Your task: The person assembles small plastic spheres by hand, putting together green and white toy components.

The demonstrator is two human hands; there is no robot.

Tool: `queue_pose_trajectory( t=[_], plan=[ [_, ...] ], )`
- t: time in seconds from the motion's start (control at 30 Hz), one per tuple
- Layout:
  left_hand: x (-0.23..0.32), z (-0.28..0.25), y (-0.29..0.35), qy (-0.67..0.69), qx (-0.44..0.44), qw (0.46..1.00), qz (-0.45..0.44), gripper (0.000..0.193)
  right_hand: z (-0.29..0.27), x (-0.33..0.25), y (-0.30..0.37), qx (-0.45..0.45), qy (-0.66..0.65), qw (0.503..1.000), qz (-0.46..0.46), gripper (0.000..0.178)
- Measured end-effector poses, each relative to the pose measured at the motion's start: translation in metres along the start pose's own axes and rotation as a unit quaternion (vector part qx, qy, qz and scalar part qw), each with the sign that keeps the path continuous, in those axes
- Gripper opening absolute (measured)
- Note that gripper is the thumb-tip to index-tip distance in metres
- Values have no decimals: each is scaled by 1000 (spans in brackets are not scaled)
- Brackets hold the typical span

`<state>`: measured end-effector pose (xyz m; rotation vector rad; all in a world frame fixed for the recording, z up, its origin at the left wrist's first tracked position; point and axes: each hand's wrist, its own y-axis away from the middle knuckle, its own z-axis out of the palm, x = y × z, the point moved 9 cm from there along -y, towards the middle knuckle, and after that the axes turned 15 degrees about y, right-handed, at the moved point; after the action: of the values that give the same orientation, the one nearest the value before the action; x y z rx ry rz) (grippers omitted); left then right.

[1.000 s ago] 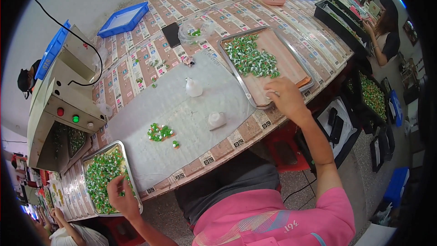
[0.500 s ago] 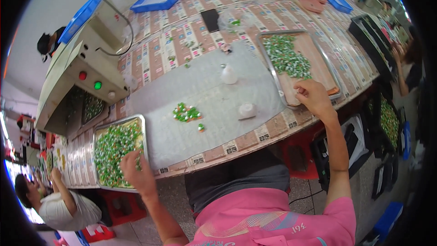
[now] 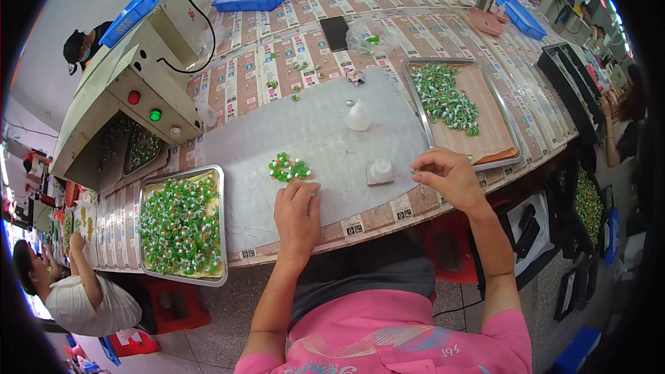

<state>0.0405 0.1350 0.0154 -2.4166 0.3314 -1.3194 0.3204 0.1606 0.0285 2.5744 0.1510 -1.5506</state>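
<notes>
My left hand [image 3: 298,218] is closed, its fingertips down on the grey sheet [image 3: 249,218] just in front of a small heap of green, white and orange glossy pieces [image 3: 289,167]. Whatever lies under those fingertips is hidden. Beside the squat white pot [image 3: 380,172], my right hand [image 3: 449,176] pinches a small green-and-white piece [image 3: 415,171] between thumb and fingers. A white squeeze bottle [image 3: 359,116] stands farther back. At left, a metal tray [image 3: 223,225] is filled with similar pieces; the right-hand metal tray [image 3: 509,114] has them over part of its brown liner.
A beige machine [image 3: 114,107] with red and green buttons stands at the left. Behind the sheet lie a dark flat object [image 3: 335,33] and a clear plastic bag [image 3: 374,38]. Black crates [image 3: 523,232] flank the table at right. Other people sit at both sides.
My left hand has moved right, from over the left tray to the sheet, covering where a single piece lay. My right hand has moved left from the right tray to beside the white pot.
</notes>
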Motion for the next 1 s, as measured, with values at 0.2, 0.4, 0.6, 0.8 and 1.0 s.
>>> queue_pose_trajectory(
  t=[0.2,0.4,0.6,0.8,1.0],
  plan=[
    [4,1,11,106,-7,994,-15,27,15,-48,-10,26,173,968,-181,23],
    [-1,0,27,366,-48,920,-130,27,28,-70,-15,73,257,934,-236,18],
    [-3,17,51,572,-103,751,-314,19,46,-81,-19,66,328,895,-295,17],
    [-4,15,52,585,-81,754,-286,21,57,-84,-19,56,349,886,-300,15],
    [-7,23,52,597,-59,736,-313,24,44,-90,-5,82,301,909,-277,16]
  ],
)
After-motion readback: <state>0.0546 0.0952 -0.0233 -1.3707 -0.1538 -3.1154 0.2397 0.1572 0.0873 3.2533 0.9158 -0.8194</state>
